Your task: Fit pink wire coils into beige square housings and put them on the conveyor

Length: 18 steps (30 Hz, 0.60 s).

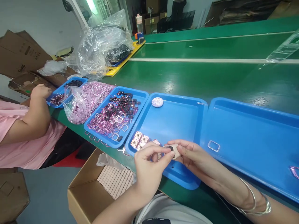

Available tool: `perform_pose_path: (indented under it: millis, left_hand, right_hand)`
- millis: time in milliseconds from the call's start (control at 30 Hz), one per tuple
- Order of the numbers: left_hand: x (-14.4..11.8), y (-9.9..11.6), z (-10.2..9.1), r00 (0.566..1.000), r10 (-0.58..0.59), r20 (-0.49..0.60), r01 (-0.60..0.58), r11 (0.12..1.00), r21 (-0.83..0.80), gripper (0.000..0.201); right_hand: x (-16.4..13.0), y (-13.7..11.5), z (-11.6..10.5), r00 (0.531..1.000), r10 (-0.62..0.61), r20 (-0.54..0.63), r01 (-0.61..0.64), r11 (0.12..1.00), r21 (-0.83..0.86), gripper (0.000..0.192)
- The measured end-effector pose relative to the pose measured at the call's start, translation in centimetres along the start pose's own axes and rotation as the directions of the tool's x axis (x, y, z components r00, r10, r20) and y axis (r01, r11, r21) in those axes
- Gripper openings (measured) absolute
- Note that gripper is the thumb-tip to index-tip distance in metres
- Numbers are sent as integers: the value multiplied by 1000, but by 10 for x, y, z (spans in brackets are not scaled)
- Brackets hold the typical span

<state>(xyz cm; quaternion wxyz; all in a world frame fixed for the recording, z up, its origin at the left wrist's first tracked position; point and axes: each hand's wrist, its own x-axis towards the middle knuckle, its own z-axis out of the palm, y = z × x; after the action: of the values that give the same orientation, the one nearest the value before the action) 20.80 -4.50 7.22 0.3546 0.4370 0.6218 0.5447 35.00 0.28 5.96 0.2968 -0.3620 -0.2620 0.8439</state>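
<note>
Over the front of the middle blue tray, my right hand is closed around a small cream-coloured block. My left hand pinches a small black part against that block. My fingers hide some of both pieces. Several cream square pieces with pink rims sit in rows beside my left hand, in the same tray. A round white patterned disc lies in the tray's far left corner.
A blue tray of pink frames and black parts stands left, beside a bag of pink frames. The right tray holds a pink-rimmed frame. A cardboard box is below; a co-worker's arm is at left.
</note>
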Motion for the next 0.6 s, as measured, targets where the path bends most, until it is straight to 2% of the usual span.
perform_pose_path:
  millis: [67, 133, 267, 333, 433, 533, 600]
  left_hand:
    - [1, 2, 1, 1000, 1, -13, 0, 1000, 31, 9]
    - [3, 5, 1, 1000, -23, -9, 23, 999, 48, 4]
    - [7, 6, -1, 995, -56, 79, 51, 996, 74, 17]
    - [7, 5, -4, 995, -8, 103, -5, 993, 120, 10]
    - [8, 3, -10, 979, 131, 156, -162, 965, 205, 7]
    - [12, 3, -16, 928, 260, 267, -323, 919, 228, 6]
    - [17, 4, -21, 898, 279, 342, -366, 903, 225, 5]
  right_hand:
    - [0, 1, 0, 1000, -8, -13, 8, 1000, 6, 24]
    - [0, 1, -1, 1000, -18, -16, 18, 1000, 15, 24]
    - [0, 0, -2, 1000, -29, -3, 29, 999, 23, 23]
    - [0, 0, -3, 999, -32, 8, 32, 999, 32, 22]
    - [0, 1, -3, 999, -27, 23, 26, 999, 39, 20]
    - [0, 2, -3, 999, -18, 27, 17, 999, 35, 20]
    - [1, 1, -1, 999, -5, 42, 3, 999, 43, 21]
